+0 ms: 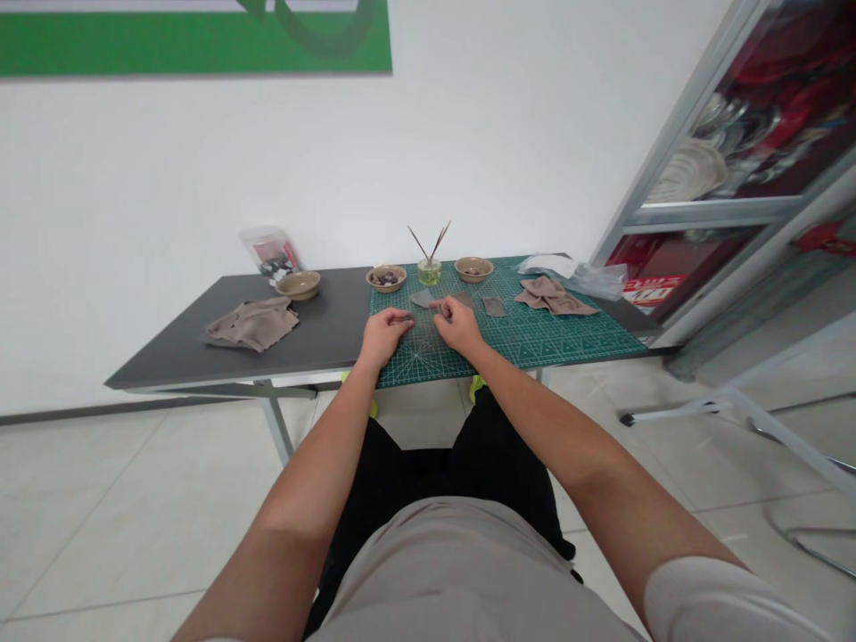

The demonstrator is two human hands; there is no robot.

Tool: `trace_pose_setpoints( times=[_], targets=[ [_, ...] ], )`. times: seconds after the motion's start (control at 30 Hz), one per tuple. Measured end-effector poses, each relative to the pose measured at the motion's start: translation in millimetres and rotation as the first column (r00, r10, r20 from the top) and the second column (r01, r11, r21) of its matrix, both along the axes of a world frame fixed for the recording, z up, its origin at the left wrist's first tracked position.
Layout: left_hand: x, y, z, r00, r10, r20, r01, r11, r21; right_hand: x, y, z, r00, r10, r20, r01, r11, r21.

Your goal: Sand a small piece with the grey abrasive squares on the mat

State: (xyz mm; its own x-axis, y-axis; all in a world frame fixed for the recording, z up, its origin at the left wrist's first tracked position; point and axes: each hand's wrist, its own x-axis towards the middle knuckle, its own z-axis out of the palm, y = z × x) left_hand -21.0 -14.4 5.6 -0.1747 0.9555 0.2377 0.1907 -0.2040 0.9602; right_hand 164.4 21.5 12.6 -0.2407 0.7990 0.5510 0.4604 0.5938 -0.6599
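My left hand [385,337] rests over the left edge of the green cutting mat [555,336]. Its fingers are pinched together around something small and dark that I cannot make out. Across from it, my right hand [458,326] is closed, with the index finger bent toward the left; whatever it holds is hidden. Just beyond the hands lies a grey sandpaper-like piece [421,299]. A darker grey square piece [493,307] lies right of my right hand, and another flat piece is partly covered behind that hand.
Along the back stand a bowl of dark pieces [386,278], a glass jar with thin sticks [429,271] and another bowl [474,269]. A brown cloth [554,295] and plastic bag [598,279] lie right. Leftward are a cloth [254,325], a bowl [298,285] and a clear bag [268,252].
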Motion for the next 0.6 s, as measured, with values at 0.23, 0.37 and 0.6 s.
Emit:
trace_pose_setpoints(
  times=[0.23, 0.37, 0.6],
  targets=[
    [1, -4, 1.9, 0.999, 0.022, 0.049, -0.023, 0.999, 0.032, -27, 2, -7.9, 0.990, -0.082, -0.110, 0.073, 0.994, -0.081],
    [3, -6, 3.9, 0.998, -0.005, -0.055, 0.007, 0.999, 0.042, -31, 12, -20.5, 0.963, -0.017, -0.268, -0.040, 0.978, -0.206],
    [7, -9, 5.3, 0.977, -0.013, -0.213, 0.027, 0.998, 0.062, -27, 27, -31.0, 0.859, 0.118, -0.498, -0.268, 0.933, -0.242]
  ],
)
